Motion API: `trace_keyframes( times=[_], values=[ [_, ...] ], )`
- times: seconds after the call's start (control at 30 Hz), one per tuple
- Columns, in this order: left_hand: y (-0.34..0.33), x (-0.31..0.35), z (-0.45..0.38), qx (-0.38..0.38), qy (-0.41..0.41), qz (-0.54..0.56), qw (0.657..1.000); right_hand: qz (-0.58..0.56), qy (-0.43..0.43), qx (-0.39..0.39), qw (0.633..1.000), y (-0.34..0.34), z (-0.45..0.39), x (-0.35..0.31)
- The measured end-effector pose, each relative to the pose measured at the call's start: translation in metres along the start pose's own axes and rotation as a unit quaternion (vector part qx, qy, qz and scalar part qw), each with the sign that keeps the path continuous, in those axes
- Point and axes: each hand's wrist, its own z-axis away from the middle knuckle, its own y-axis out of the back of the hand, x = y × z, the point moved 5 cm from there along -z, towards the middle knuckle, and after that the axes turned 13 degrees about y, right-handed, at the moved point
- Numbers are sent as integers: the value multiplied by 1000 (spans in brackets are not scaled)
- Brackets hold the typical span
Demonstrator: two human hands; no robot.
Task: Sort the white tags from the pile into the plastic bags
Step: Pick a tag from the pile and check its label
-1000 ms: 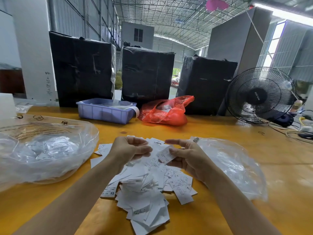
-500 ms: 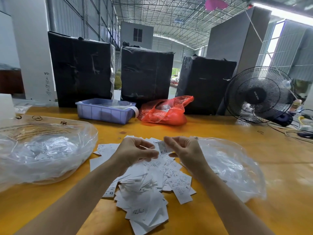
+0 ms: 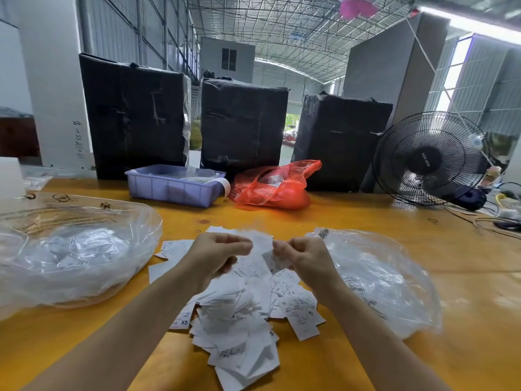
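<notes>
**Clerk:** Head view, item one: pile of white tags (image 3: 242, 306), loose on the yellow tabletop (image 3: 465, 277) directly in front of you, size marks XS and XL legible on a few. Item two: your left hand (image 3: 217, 256), raised just above the far edge of the pile, fingers curled; something white shows at the fingertips, but I cannot tell whether it is pinched there or only lying behind. Item three: your right hand (image 3: 306, 256), level with the left and close beside it, pinching a single tag (image 3: 275, 259) by its upper edge.

**Operator:** Bags?

**Clerk:** Two clear plastic ones. Left bag (image 3: 73, 249), well to your left, already holding tags. Right bag (image 3: 377, 280), just beside your right forearm, also with white tags inside. Beyond them, not part of the job: lilac tray (image 3: 172, 187), red bag (image 3: 273, 187), black fan (image 3: 428, 159).

**Operator:** Step in hand?

**Clerk:** By my reading, you are checking the one tag's size before assigning it; most of the pile remains unsorted.

**Operator:** Next?

**Clerk:** Read the mark, carry the tag to the matching bag, and release it over the opening. Which size belongs to which bag cannot be read from here.
</notes>
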Motion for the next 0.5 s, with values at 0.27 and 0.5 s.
trace_keyframes(
  times=[0.27,0.5],
  values=[
    [-8,0,-2,-20,-15,180,983,33,46,-76,995,-28,7,-6],
    [-12,-1,1,-21,-19,218,976,77,70,-94,990,-33,10,-6]
  ],
)
